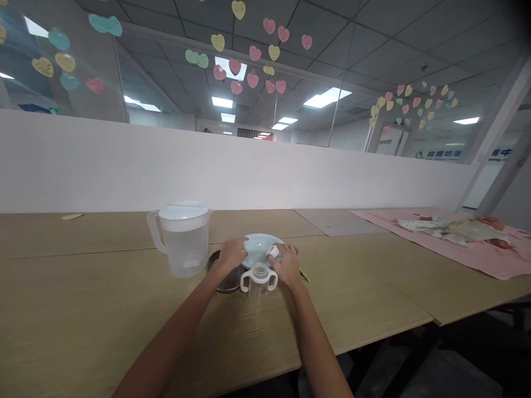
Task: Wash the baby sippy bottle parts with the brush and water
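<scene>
A clear baby bottle (pixel 258 293) with a white two-handled holder stands upright and uncapped on the table, between my forearms. Just behind it is a white bowl (pixel 259 237). My left hand (pixel 232 256) is at the bowl's left rim, fingers curled against the edge. Over the bowl's right side, my right hand (pixel 289 264) pinches a small white bottle cap (pixel 272 251) between thumb and fingers. A dark round metal tray (pixel 230 284) lies under my left wrist, partly hidden by it. Beside my right hand a thin green stick (pixel 305 275) shows in part.
A lidded translucent pitcher (pixel 185 243) stands to the left, its handle facing left. Far right, a pink cloth (pixel 468 260) carries a doll-like figure (pixel 468 228) in pale clothing. A flat light piece (pixel 72 216) lies at the back left. The white wall (pixel 240 171) borders the table.
</scene>
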`<state>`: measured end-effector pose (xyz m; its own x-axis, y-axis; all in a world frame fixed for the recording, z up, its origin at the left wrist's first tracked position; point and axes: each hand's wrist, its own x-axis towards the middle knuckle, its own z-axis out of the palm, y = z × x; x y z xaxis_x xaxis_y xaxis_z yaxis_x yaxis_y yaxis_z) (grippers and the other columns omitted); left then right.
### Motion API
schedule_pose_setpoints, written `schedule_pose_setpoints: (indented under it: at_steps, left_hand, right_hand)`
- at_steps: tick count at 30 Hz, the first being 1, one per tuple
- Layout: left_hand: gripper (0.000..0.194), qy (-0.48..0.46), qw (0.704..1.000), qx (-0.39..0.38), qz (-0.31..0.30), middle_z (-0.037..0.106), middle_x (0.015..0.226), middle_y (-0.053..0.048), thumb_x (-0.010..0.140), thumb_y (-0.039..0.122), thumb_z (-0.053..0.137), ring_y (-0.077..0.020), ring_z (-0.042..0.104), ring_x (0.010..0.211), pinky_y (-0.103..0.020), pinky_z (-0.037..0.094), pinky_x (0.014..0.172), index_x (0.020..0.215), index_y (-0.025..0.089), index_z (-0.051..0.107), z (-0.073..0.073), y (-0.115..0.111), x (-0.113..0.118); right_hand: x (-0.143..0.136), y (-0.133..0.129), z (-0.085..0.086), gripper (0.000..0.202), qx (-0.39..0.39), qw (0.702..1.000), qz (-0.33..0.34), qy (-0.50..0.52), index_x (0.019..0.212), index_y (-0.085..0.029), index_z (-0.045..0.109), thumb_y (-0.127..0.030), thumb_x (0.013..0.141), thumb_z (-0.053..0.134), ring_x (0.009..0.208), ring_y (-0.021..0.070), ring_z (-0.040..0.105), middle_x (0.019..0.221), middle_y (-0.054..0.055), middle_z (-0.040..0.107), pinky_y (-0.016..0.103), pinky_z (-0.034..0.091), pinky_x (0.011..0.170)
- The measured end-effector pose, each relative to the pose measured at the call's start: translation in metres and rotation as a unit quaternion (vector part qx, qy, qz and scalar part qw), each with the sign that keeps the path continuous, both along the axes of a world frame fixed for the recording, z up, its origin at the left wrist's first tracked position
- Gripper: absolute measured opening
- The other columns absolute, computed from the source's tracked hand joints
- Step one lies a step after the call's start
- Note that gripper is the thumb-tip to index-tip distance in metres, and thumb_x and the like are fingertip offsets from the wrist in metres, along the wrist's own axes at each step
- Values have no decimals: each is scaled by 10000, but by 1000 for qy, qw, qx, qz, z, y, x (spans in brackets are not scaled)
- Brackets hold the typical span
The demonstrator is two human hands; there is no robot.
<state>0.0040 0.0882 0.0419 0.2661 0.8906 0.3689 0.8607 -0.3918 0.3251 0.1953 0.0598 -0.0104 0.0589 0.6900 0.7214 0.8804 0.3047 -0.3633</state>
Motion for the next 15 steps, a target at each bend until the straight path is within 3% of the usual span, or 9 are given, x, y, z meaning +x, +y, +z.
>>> schedule_pose_setpoints:
  at_steps: [3,6,8,10,12,15]
  left_hand:
    - [453,21,1000,19,-7,655,1090,-87,731,174,579,-232,585,1020,-329,410,909,1184,182,580,10,-6,0]
    - [390,-59,990,127,16,649,1095,-68,779,227,536,-232,575,1020,-324,395,923,1163,187,591,44,-17,-9]
    - [341,-125,964,230,40,666,1012,-51,807,264,509,-228,578,972,-335,382,929,1125,195,612,72,-27,-24]
    - [293,-197,918,333,85,668,897,-42,817,297,505,-221,576,898,-340,389,894,1052,187,641,95,-36,-44]
    - [266,-280,858,410,132,649,837,-34,835,312,488,-188,562,817,-316,395,855,981,163,654,107,-39,-67]
    - [260,-407,765,453,209,602,765,-18,861,279,434,-146,516,745,-264,398,760,885,131,647,104,-28,-102]
  right_hand:
    - [-1,1,-3,308,-28,999,-14,-15,1003,-187,653,-307,726,592,962,251,506,986,94,627,378,287,897]
    - [-1,1,-6,393,-43,999,-5,9,1077,-171,618,-317,712,610,956,240,520,966,89,632,369,287,904]
    - [-1,1,-6,394,-49,999,5,22,1073,-167,609,-327,713,611,947,229,530,938,74,643,366,284,914]
    - [-1,1,-6,313,-65,998,12,14,980,-169,639,-340,719,610,949,229,533,918,69,650,360,294,906]
    - [-1,1,-7,250,-85,996,14,-6,891,-168,664,-353,733,605,963,235,530,926,79,648,355,309,888]
    - [1,3,-11,224,-99,995,18,-21,846,-178,695,-355,760,588,999,238,519,1009,99,625,362,322,886]
